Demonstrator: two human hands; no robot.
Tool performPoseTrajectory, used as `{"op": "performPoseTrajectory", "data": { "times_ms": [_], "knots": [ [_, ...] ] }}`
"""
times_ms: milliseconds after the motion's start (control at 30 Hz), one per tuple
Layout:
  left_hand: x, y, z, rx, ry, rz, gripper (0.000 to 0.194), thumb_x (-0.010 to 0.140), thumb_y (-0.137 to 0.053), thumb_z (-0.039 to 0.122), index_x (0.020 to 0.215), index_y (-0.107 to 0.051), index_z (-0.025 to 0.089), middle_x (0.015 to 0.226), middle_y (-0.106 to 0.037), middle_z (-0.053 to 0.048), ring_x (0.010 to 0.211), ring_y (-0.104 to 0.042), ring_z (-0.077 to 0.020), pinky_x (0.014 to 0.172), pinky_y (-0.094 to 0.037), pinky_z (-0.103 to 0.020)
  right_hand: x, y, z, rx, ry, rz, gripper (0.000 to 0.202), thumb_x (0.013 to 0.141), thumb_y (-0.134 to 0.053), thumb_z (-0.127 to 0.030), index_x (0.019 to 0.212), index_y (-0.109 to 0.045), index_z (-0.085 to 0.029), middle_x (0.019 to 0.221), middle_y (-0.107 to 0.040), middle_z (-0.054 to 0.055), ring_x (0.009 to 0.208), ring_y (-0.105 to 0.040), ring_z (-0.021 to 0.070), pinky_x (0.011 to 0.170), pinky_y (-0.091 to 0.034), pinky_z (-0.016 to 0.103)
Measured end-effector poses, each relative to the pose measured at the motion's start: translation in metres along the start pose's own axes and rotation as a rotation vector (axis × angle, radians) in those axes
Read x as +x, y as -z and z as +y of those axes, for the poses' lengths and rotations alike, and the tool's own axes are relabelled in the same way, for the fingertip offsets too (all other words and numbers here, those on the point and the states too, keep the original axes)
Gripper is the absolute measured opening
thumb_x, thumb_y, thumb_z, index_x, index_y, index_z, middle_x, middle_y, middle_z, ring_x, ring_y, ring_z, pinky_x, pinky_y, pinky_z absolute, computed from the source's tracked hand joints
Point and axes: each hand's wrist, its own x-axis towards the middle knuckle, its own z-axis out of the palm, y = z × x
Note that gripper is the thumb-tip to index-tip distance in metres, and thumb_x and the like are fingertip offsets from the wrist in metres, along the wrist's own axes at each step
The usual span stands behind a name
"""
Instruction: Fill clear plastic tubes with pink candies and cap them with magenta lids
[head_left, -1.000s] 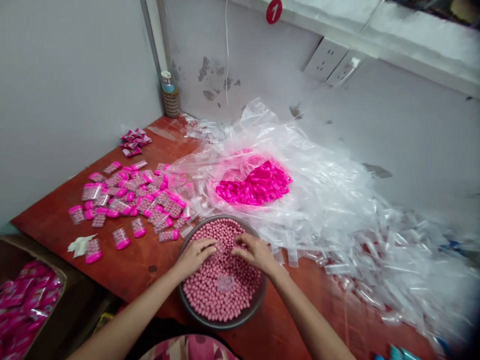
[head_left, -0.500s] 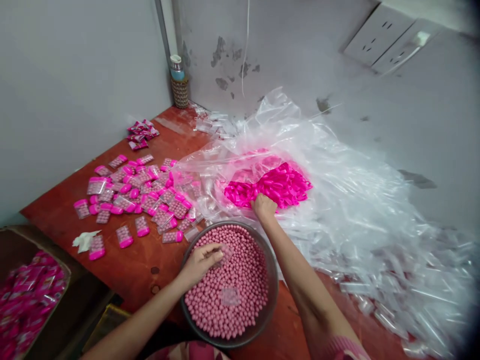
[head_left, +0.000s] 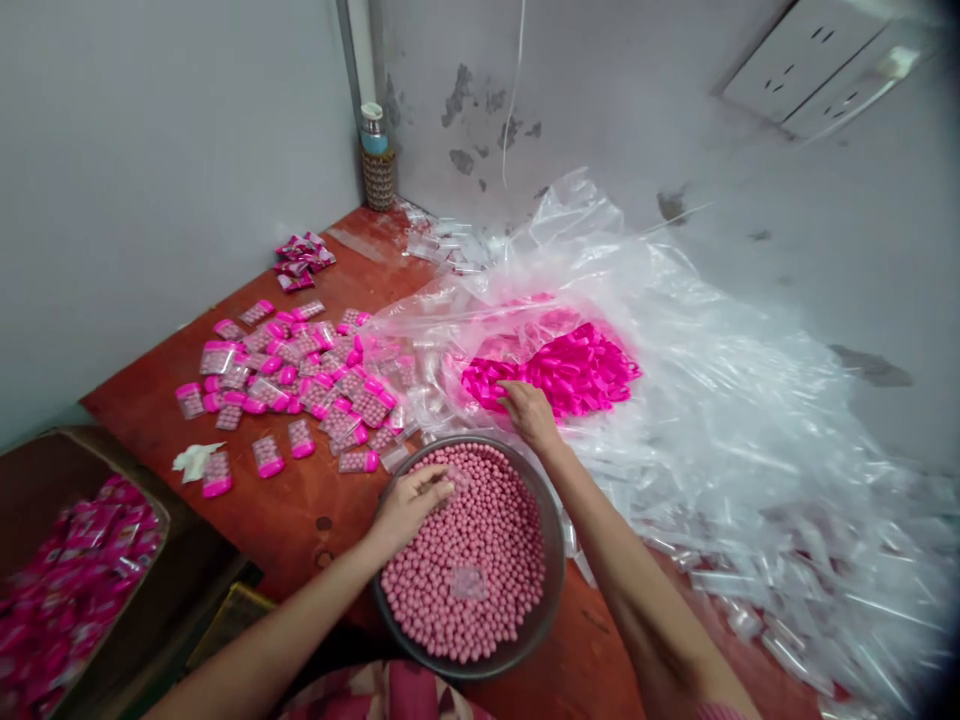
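My left hand (head_left: 411, 505) is over the metal bowl (head_left: 555, 585), its fingers pinched on a small clear plastic case (head_left: 456, 480) that is hard to see against the beads. Pink beads (head_left: 420, 600) fill the bowl, and another clear case (head_left: 468, 581) lies on top of them. At the near edge of a heap of bright pink plastic caps (head_left: 581, 370), my right hand (head_left: 531, 415) reaches in with its fingers stretched out. I see nothing clearly held in it. The caps lie in a large clear plastic bag (head_left: 675, 330).
Bead-filled cases with pink caps (head_left: 300, 365) are piled on the red table (head_left: 262, 520) at left. Behind them lie shiny pink packets (head_left: 302, 260). More packets fill a box (head_left: 161, 500) at lower left. A bottle (head_left: 374, 130) stands in the corner. Clear cases (head_left: 787, 640) spread at right.
My right hand has gone from a closed fist at the caps to stretched fingers. My left hand keeps the clear case over the bowl. The whole view has shifted slightly.
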Motion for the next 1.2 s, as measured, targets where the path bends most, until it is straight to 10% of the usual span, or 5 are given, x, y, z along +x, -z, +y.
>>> {"op": "performPoseTrajectory", "data": {
  "times_ms": [267, 700, 1033, 1200],
  "knots": [
    [-0.014, -0.007, 0.016, 0.357, -0.298, 0.057, 0.028, 0.077, -0.05, 0.028, 0.101, -0.06, 0.02, 0.1, -0.064, -0.004, 0.091, -0.057, -0.0171, 0.083, -0.041, -0.029, -0.088, 0.037, -0.086, 0.515, 0.167, -0.037, 0.039, 0.086, -0.035, -0.028, 0.124, -0.035, -0.025, 0.1, -0.052, 0.007, 0.092, -0.05, 0.0169, 0.079, -0.043, 0.033],
    [-0.054, -0.02, 0.016, 0.364, -0.423, -0.045, 0.023, 0.077, -0.049, 0.024, 0.095, -0.064, 0.022, 0.089, -0.067, -0.005, 0.083, -0.059, -0.0173, 0.078, -0.043, -0.028, -0.146, 0.036, -0.121, 0.44, 0.094, -0.047, 0.037, 0.085, -0.035, -0.024, 0.122, -0.039, -0.022, 0.083, -0.049, 0.008, 0.073, -0.049, 0.0171, 0.066, -0.045, 0.031],
    [-0.052, -0.03, 0.022, -0.325, -0.084, -0.09, 0.036, 0.075, -0.052, 0.027, 0.107, -0.056, 0.011, 0.095, -0.065, -0.008, 0.083, -0.059, -0.0182, 0.074, -0.045, -0.029, -0.158, 0.049, -0.117, 1.608, -0.399, -0.041, 0.042, 0.071, -0.059, -0.03, 0.112, -0.051, -0.026, 0.1, -0.058, 0.004, 0.08, -0.057, 0.0163, 0.078, -0.043, 0.038],
    [-0.049, -0.024, 0.019, -0.216, -0.084, -0.055, 0.034, 0.07, -0.057, 0.027, 0.101, -0.061, 0.013, 0.098, -0.065, -0.007, 0.087, -0.058, -0.0199, 0.077, -0.045, -0.031, -0.156, 0.032, -0.117, 1.82, -0.569, 0.125, 0.034, 0.064, -0.063, -0.042, 0.09, -0.063, -0.019, 0.079, -0.063, 0.004, 0.067, -0.058, 0.0157, 0.069, -0.048, 0.035]
  ]
}}
